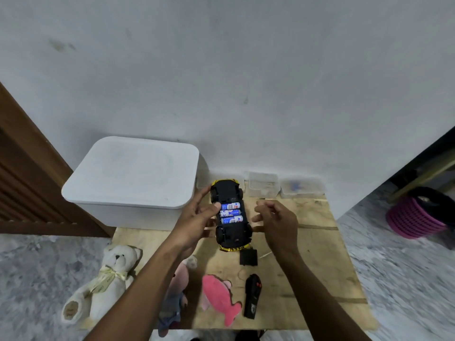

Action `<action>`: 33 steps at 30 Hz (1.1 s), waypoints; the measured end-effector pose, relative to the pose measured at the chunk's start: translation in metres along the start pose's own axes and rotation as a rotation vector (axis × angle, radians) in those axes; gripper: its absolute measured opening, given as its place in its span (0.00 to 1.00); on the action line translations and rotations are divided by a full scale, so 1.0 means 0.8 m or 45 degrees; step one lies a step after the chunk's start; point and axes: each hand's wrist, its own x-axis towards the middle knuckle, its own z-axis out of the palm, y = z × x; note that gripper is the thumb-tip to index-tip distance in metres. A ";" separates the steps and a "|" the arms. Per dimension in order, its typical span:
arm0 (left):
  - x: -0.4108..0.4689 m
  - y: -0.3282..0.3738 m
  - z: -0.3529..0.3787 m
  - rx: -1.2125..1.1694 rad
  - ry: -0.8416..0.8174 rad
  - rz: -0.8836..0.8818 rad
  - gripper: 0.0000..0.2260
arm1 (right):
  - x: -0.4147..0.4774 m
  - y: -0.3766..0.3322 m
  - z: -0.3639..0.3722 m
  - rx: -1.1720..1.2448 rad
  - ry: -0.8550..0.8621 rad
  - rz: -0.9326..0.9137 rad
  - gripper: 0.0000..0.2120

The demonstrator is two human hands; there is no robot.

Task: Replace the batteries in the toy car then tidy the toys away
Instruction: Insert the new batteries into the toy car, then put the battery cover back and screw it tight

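Glossy plastic toy car [231, 215] on rough bare wood board [317, 252] (plush toys [220, 297] look fuzzy).

the right half of the wooden board [310, 257] lies bare, open from its right edge up to the right hand [275, 220]. on the left a tall white bin [130, 173] stands near the upturned toy car [230, 227], and the left hand [197, 215] fills the gap between them. 2 clear boxes [263, 184] line the wall behind. a black cover [248, 257], a remote [252, 299] and a pink fish [220, 297] crowd the near side.
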 end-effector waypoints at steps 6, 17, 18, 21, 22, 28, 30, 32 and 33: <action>0.000 -0.012 -0.015 -0.013 0.054 -0.026 0.22 | 0.040 0.115 -0.021 -0.700 -0.407 0.219 0.11; 0.006 -0.019 -0.033 0.019 0.129 -0.090 0.21 | 0.016 0.188 -0.011 -1.351 -0.897 0.043 0.27; 0.006 -0.020 -0.034 0.023 0.134 -0.091 0.21 | 0.018 0.189 -0.010 -1.357 -0.901 0.041 0.27; 0.006 -0.026 -0.036 0.035 0.133 -0.100 0.21 | 0.023 0.190 -0.006 -1.343 -0.916 0.030 0.25; 0.006 -0.028 -0.035 0.035 0.133 -0.104 0.21 | 0.025 0.190 -0.005 -1.323 -0.912 0.035 0.24; 0.006 -0.029 -0.031 0.020 0.129 -0.103 0.21 | 0.030 0.192 -0.007 -1.033 -0.782 0.210 0.12; 0.006 -0.028 -0.032 0.022 0.126 -0.098 0.21 | 0.031 0.193 -0.009 -0.971 -0.751 0.228 0.11; 0.005 -0.027 -0.033 0.024 0.129 -0.094 0.21 | 0.032 0.194 -0.011 -0.935 -0.769 0.225 0.13; 0.005 -0.027 -0.033 0.024 0.132 -0.093 0.21 | 0.033 0.195 -0.012 -0.922 -0.786 0.226 0.14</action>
